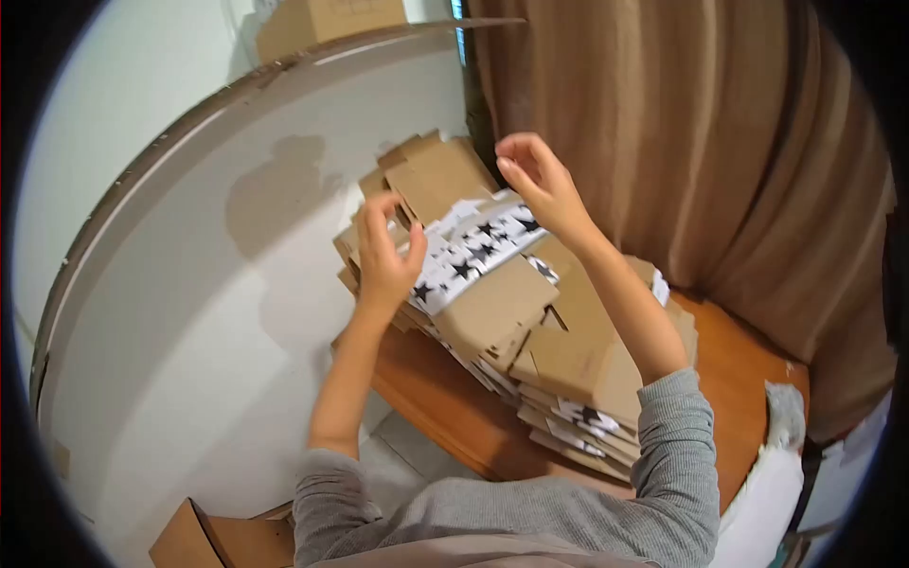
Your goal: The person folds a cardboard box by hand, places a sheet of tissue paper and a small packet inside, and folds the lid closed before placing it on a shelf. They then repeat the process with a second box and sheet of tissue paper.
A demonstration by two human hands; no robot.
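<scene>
Both of my hands are raised over a stack of flat cardboard pieces (502, 301) on a wooden table. My left hand (386, 254) has its thumb and fingers apart and holds nothing; it is beside the left end of a white strip with black stars (483, 250). Farther right and higher, my right hand (542, 180) has curled fingers with a gap to the thumb, and nothing shows in it. It is near the strip's right end. Behind the strip lies plain brown cardboard (440, 180). More flattened boxes (578, 364) are piled toward my body.
A curved white panel (170, 284) stands at the left, with a cardboard box (331, 24) behind its top. Brown curtains (663, 123) hang behind the orange-brown table (743, 346). An open carton (227, 540) is at the bottom left. White wrapping (769, 492) lies at the right.
</scene>
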